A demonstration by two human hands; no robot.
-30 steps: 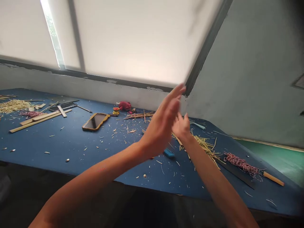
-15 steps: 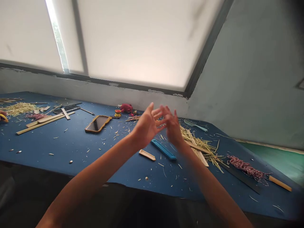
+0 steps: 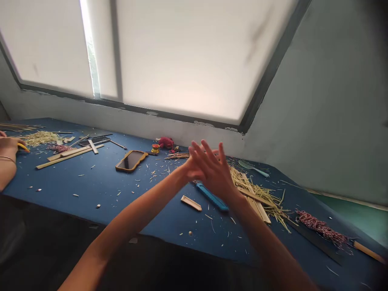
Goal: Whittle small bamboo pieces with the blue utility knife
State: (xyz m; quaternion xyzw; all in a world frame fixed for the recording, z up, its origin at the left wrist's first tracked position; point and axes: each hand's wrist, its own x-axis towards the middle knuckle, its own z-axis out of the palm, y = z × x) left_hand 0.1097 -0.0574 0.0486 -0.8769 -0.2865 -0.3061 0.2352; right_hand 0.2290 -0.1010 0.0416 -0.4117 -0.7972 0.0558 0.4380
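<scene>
Both of my hands are raised over the table, one against the other. My right hand [image 3: 212, 169] is open with its fingers spread, and its back faces me. Behind it my left hand [image 3: 194, 167] is partly covered; it looks open and holds nothing. Below them lies a blue utility knife [image 3: 210, 196], partly hidden by my right hand. A small pale wooden piece [image 3: 191, 203] lies to the left of the knife. Right of my hands is a heap of thin straw-coloured strips [image 3: 260, 194] with flat slats [image 3: 256, 208] among it.
A phone in a yellow-brown case [image 3: 131, 161] lies left of my hands. At the far left, another person's hand [image 3: 9, 147] holds something yellow. On the right are a red-and-white cord bundle [image 3: 321, 228] and a long dark blade [image 3: 315, 242] with a wooden handle. A pale green hairbrush [image 3: 254, 167] lies behind.
My right hand has moved leftward across my left hand, now covering much of it. The view has shifted slightly left, bringing more of the other person's hand in.
</scene>
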